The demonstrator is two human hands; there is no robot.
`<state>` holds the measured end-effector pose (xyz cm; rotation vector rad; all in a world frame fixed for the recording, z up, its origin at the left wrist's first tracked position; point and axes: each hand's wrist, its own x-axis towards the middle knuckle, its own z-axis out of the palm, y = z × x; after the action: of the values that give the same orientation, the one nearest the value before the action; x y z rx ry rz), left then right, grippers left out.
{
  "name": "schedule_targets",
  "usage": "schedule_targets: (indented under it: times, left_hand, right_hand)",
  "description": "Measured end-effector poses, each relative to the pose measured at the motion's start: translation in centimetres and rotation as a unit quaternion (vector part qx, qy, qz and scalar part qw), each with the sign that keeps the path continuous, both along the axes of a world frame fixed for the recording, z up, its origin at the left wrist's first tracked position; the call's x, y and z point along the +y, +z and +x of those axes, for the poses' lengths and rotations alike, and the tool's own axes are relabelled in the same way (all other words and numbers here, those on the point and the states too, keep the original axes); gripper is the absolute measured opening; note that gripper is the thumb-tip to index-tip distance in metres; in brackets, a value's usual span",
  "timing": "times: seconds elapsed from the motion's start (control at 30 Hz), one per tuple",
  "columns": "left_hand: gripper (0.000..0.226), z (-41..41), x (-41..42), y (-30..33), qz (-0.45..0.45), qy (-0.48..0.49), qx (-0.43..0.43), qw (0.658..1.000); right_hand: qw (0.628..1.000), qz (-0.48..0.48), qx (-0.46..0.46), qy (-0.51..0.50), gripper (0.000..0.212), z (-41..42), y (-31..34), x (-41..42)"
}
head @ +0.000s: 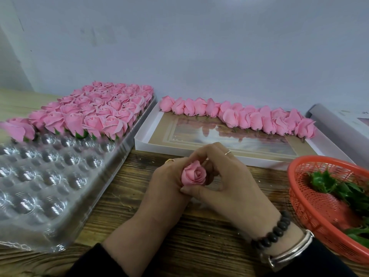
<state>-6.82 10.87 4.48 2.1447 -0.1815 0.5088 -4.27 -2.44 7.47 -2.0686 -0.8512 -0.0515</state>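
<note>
A pink rose head sits upright between the two hands, its open face turned up toward the camera, above the middle of the wooden table and nearer its near edge than its far one. The left hand grips the flower from the left, its fingers curled against the petals. The right hand closes on it from the right: the thumb lies under the bloom's lower edge and the fingers arch over its far side. The hands are together, touching each other around the flower, and both are clamped on it. Whether the base of the rose touches the table cannot be told, since the hands hide it.

On the right wrist are a dark bead bracelet and a silver bangle.

A clear plastic tray fills the table's left side. Its near dimples are bare, and its far rows hold packed pink roses. A shallow white box lies along the far edge, just beyond the hands, with a row of rose heads lying on their sides against its far wall. A red basket at the right edge holds green leaves.
</note>
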Motion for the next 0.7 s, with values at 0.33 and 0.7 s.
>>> schedule_targets:
  times: [0.33, 0.7]
  left_hand:
    - [0.057, -0.04, -0.24, -0.10, -0.002, 0.043, 0.006, 0.999]
    - [0.068, -0.09, -0.37, 0.07, -0.051, -0.010, 0.009, 0.999]
  right_hand:
    - [0.995, 0.057, 0.082, 0.014, 0.037, 0.39, -0.58, 0.22]
    - [0.995, 0.059, 0.043, 0.062, 0.027, 0.37, -0.28, -0.04]
